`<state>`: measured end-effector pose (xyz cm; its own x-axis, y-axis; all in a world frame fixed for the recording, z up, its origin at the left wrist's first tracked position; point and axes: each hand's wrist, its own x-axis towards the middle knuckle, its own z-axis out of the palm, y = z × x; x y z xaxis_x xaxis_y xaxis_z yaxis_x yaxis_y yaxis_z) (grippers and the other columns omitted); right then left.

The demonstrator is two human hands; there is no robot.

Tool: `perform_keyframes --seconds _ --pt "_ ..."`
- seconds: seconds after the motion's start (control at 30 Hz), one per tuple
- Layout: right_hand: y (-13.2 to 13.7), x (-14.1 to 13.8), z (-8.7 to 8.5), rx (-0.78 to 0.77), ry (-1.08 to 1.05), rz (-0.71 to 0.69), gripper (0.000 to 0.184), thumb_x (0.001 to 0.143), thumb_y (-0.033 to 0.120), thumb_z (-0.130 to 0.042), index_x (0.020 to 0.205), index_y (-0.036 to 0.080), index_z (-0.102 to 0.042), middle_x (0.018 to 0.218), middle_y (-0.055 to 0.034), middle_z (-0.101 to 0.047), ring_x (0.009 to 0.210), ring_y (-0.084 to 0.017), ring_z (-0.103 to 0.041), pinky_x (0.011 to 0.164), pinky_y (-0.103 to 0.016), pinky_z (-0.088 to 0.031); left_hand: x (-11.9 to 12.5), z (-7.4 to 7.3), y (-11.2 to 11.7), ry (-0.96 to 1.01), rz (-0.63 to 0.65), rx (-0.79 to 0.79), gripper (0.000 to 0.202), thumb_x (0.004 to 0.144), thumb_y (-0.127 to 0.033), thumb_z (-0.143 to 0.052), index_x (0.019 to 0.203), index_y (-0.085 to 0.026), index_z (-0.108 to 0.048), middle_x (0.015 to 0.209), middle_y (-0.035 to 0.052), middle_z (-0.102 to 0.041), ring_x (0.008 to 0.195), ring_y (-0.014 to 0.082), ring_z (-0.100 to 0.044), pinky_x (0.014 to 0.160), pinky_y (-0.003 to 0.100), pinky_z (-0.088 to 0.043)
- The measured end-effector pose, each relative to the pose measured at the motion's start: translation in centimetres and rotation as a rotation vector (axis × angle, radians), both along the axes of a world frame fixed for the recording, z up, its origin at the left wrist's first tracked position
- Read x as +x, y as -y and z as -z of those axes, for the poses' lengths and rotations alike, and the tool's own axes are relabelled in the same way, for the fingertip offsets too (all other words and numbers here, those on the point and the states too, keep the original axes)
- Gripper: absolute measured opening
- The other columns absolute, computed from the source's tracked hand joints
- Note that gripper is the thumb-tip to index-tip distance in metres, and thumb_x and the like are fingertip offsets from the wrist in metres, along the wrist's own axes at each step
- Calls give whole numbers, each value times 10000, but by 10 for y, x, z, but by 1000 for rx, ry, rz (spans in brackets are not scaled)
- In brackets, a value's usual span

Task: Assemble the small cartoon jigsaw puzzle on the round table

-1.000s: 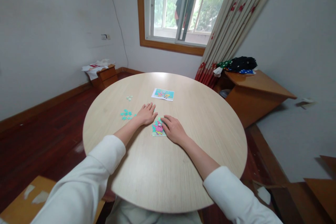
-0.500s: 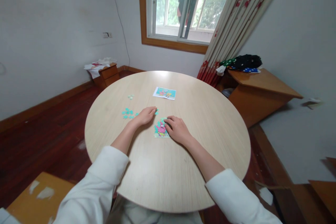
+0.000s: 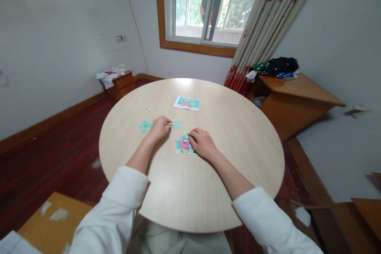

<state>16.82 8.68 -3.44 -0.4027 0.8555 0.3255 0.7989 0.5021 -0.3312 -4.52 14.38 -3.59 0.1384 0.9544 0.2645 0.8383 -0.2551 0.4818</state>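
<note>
A partly joined jigsaw puzzle [image 3: 184,145] with a pink starfish figure lies flat on the round table [image 3: 190,190]. My right hand [image 3: 204,143] rests over its right side, fingers curved and apart, thumb near the upper edge; part of the puzzle is hidden beneath. To the upper left, my left hand [image 3: 160,128] is low over the table with bent fingers pressed together. Its fingertips are at a small group of loose green puzzle pieces [image 3: 176,125]; whatever is between them is too small to make out. More teal puzzle pieces [image 3: 145,126] lie left of that hand.
A printed reference picture [image 3: 187,103] lies beyond the hands. A few pale pieces [image 3: 149,108] sit at the far left of the tabletop. Beyond the table stand a small drawer cabinet [image 3: 123,82] and a tilted wooden desk [image 3: 300,103] with cloths on top.
My left hand has moved left, uncovering more of the loose green pieces at its fingertips. My right hand has stayed at the puzzle with little change. The view has shifted slightly.
</note>
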Motion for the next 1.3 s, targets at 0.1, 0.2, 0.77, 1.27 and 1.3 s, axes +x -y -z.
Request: perform_keyframes --seconds 0.1,0.2,0.77,1.27,1.3 --pt "1 0 0 2 -10 -3 176 859 222 -480 934 190 -636 981 -66 -617 899 -163 -557 793 -304 -383 7 -1 3 -109 -2 -33 270 785 -287 -507 975 -193 -675 1001 93 -633 981 227 -553 869 356 -375" --pt "1 0 -1 2 -19 -9 176 858 216 -480 934 191 -636 975 -67 -619 906 -166 -557 798 -308 -385 14 -1 6 -151 -19 -44 286 793 -336 -513 1003 -215 -664 1024 91 -614 1023 234 -527 874 372 -352" --pt "1 1 3 0 -52 1 185 851 206 -482 949 196 -638 994 -65 -620 930 -167 -556 806 -309 -382 26 -2 16 -146 -96 -39 238 788 -329 -521 899 -191 -680 995 94 -598 1007 244 -515 867 397 -333" --pt "-8 8 12 13 -364 29 186 839 193 -452 869 174 -635 891 -63 -625 866 -158 -570 810 -293 -433 28 1 19 -146 -87 -73 209 779 -209 -469 913 -201 -628 1047 98 -570 1050 261 -490 872 425 -340" --pt "-8 9 13 18 -372 36 187 837 190 -452 866 172 -635 890 -65 -625 863 -158 -571 809 -294 -435 28 1 19 -146 -84 -70 199 780 -220 -476 910 -201 -625 1046 99 -569 1049 262 -488 874 426 -339"
